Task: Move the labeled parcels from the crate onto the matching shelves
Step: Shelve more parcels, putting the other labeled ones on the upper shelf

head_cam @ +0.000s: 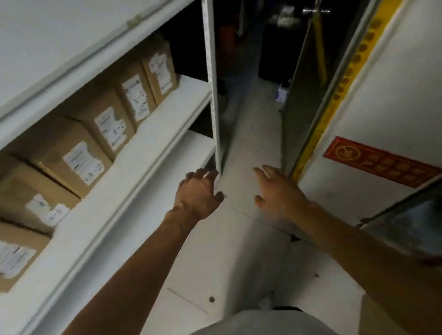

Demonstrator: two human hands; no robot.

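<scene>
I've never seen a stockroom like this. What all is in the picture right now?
Cardboard parcels: at least six in view, brown with white labels, in a row on the middle shelf at left.
Shelf unit: one, white, along the left side; the board above the parcels shows nothing on it.
Floor: pale, running between shelf unit and wall.
Glass door: one, dark, with a metal handle, ahead on the right.
Yellow strip: one, along the right wall.
Red sign: one, on the right wall.
Crate: not in view.
Left hand: bare, holding nothing, near the shelf's corner post.
Right hand: bare, fingers spread, holding nothing.
</scene>
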